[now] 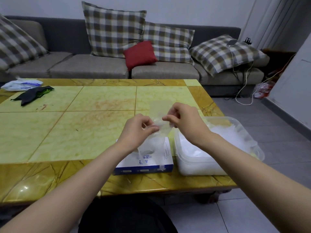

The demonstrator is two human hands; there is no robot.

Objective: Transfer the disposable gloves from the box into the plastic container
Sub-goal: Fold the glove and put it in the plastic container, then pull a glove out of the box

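Left hand [139, 130] and right hand [183, 121] pinch a thin clear plastic glove [159, 126] over the blue-and-white cardboard box [143, 164]; next, it likely needs dropping into the translucent rectangular plastic container [193, 167].

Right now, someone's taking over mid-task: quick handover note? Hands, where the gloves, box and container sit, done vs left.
Left hand: pinches a clear glove, held above the box.
Right hand: pinches the same glove's other end.
Box: near edge of the table, more gloves bunched at its opening.
Plastic container: right of the box, uncovered, holding a pile of gloves.
Done: that pile is in. Left: drop this glove in, then empty the box; the count inside is hidden.
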